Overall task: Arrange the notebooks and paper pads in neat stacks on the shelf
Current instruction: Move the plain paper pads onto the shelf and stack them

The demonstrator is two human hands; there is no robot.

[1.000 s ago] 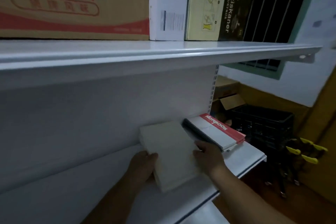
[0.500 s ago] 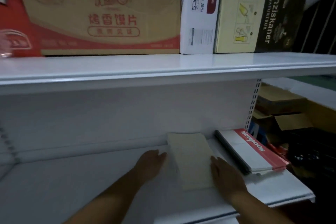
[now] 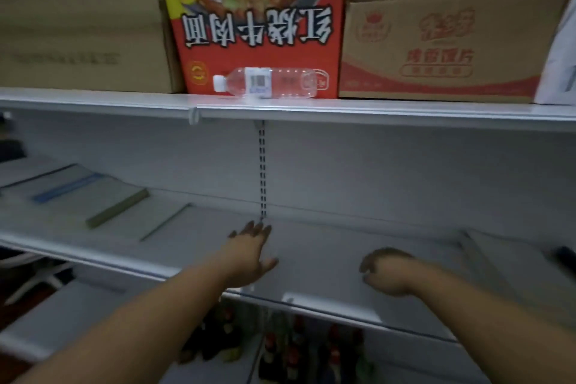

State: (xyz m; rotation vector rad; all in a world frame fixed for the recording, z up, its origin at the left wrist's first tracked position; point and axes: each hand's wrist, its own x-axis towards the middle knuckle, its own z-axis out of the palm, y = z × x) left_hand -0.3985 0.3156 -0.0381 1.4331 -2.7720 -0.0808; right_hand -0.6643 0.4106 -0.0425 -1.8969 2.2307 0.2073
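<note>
My left hand (image 3: 251, 254) stretches flat with straight fingers over the white shelf (image 3: 327, 243), my right hand (image 3: 388, 271) hangs loosely curled and holds nothing, while the notebooks (image 3: 93, 196) lie well apart at the shelf's left end

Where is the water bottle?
In the head view, the water bottle lies on its side on the upper shelf, near the middle of the picture, right in front of the red box.

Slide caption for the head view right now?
Left hand and right hand empty over the shelf; notebooks lie far left.
</note>
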